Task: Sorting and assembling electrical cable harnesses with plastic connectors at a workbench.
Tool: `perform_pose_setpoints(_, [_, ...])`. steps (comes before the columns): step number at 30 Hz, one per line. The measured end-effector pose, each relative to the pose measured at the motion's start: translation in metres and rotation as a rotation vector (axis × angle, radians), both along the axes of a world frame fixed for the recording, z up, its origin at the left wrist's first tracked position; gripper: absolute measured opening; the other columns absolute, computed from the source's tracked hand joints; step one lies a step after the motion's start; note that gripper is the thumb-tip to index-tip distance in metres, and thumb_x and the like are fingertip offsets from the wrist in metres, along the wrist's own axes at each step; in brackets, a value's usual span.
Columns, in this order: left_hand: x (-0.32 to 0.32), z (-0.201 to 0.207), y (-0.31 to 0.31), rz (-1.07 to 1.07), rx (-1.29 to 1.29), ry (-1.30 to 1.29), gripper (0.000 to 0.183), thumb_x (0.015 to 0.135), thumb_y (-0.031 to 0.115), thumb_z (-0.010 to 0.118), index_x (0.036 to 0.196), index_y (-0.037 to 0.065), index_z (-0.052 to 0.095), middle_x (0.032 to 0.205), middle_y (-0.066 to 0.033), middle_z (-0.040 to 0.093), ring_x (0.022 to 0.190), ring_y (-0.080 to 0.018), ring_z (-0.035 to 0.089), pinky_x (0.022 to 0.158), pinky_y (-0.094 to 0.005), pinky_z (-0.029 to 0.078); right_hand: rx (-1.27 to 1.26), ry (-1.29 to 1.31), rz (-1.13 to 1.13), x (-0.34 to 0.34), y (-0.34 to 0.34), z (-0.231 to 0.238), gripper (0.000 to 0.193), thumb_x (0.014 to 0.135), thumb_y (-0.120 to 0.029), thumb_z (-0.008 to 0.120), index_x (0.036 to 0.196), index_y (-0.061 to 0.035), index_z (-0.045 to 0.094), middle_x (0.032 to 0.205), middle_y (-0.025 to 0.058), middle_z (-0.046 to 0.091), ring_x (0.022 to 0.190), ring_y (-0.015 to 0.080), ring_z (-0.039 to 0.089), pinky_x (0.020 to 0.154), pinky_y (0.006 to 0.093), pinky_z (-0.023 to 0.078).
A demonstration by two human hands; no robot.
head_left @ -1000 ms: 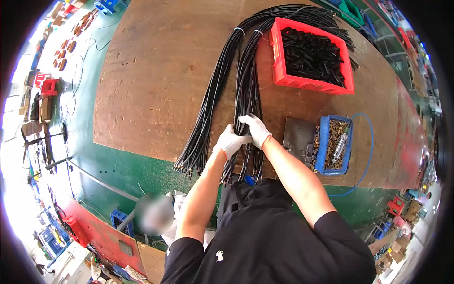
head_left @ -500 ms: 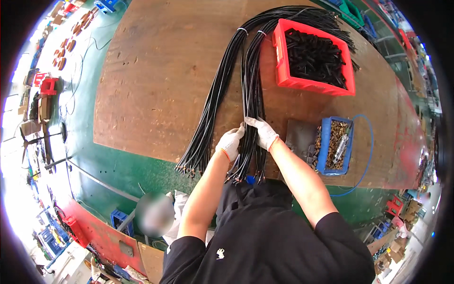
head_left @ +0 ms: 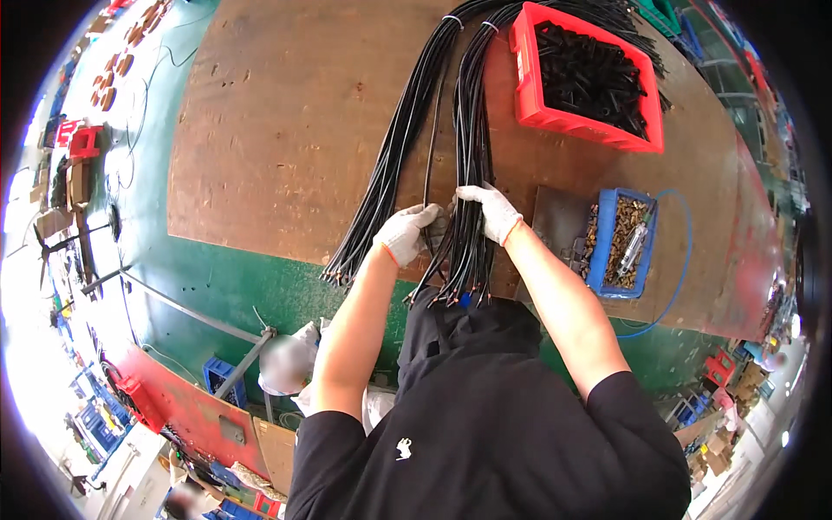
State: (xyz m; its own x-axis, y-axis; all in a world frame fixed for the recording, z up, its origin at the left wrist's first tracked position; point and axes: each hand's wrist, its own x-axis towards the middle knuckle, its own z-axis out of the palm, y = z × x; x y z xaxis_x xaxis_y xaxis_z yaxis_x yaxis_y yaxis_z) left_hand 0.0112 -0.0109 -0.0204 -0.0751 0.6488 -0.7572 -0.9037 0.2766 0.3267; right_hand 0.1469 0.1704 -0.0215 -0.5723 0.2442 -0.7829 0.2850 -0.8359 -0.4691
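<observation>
Two long bundles of black cables lie over the worktable, their cut ends hanging past its near edge. Around the right cable bundle [head_left: 471, 130] my gloved right hand [head_left: 490, 211] is closed, just above the ends. My gloved left hand [head_left: 406, 234] is closed on a thin black cable [head_left: 432, 156] that stands apart from that bundle, in the gap between the two; whether it is one cable or a few I cannot tell. The left cable bundle [head_left: 394, 165] lies untouched beside my left hand. White ties bind both bundles farther up.
A red crate [head_left: 589, 132] of short black tubular parts stands at the far right. Nearer is a blue bin [head_left: 598, 247] of small brass-coloured pieces, with a metal tool [head_left: 635, 243] on a blue hose [head_left: 687, 230]. A dark plate [head_left: 555, 221] lies beside it on the wooden table [head_left: 277, 130].
My left hand has moved left, away from my right, drawing a thin cable out from the right bundle. My right hand stays on that bundle. The whole view has shifted slightly.
</observation>
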Motion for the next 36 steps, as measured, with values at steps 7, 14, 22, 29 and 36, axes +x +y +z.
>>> perform_pose_setpoints(7, [-0.002,0.006,-0.022,0.058,0.028,0.037,0.018,0.109,0.025,0.065,0.115,0.008,0.068,0.088,-0.0021,0.067,0.083,-0.0223,0.07,0.081,-0.0441,0.062,-0.177,0.077,-0.087,0.018,-0.006,-0.004,0.026,0.092,-0.025,0.079,0.112,-0.0121,0.069,0.093,0.0065,0.073,0.081,0.0237,0.072,0.078,0.0421,0.061])
perform_pose_setpoints(14, [-0.013,0.025,-0.03,0.035,-0.092,0.225,0.02,0.111,0.023,0.061,0.121,0.006,0.066,0.086,-0.0009,0.063,0.075,-0.0172,0.061,0.072,-0.0369,0.057,-0.212,0.104,-0.069,0.031,0.0,0.004,0.026,0.095,-0.026,0.079,0.114,-0.0112,0.07,0.093,0.0072,0.074,0.081,0.0243,0.073,0.078,0.0417,0.062])
perform_pose_setpoints(22, [0.002,0.073,-0.039,-0.479,-0.391,1.724,0.054,0.096,0.038,0.073,0.138,0.006,0.065,0.135,-0.02,0.069,0.118,-0.0384,0.068,0.102,-0.0449,0.054,-0.033,0.105,-0.019,0.033,-0.001,0.015,0.019,0.098,-0.021,0.076,0.106,-0.0071,0.065,0.09,0.0098,0.073,0.081,0.0243,0.073,0.075,0.0412,0.062])
perform_pose_setpoints(29, [0.068,0.023,-0.005,-0.067,0.149,0.269,0.072,0.094,0.026,0.082,0.153,-0.001,0.051,0.135,-0.0103,0.069,0.12,-0.0202,0.066,0.106,-0.0349,0.052,0.101,0.147,0.005,0.015,-0.032,0.003,0.039,0.096,-0.007,0.071,0.134,0.001,0.063,0.118,0.0138,0.073,0.109,0.0279,0.07,0.101,0.0426,0.056])
perform_pose_setpoints(36, [0.066,0.028,0.004,-0.37,-0.071,0.672,0.057,0.079,0.011,0.083,0.132,-0.001,0.063,0.117,-0.0088,0.075,0.105,-0.0185,0.07,0.097,-0.0334,0.055,0.572,-0.14,0.294,0.001,-0.044,-0.001,0.068,0.093,-0.019,0.078,0.15,0.0055,0.05,0.137,0.0191,0.067,0.125,0.0264,0.064,0.112,0.0387,0.048])
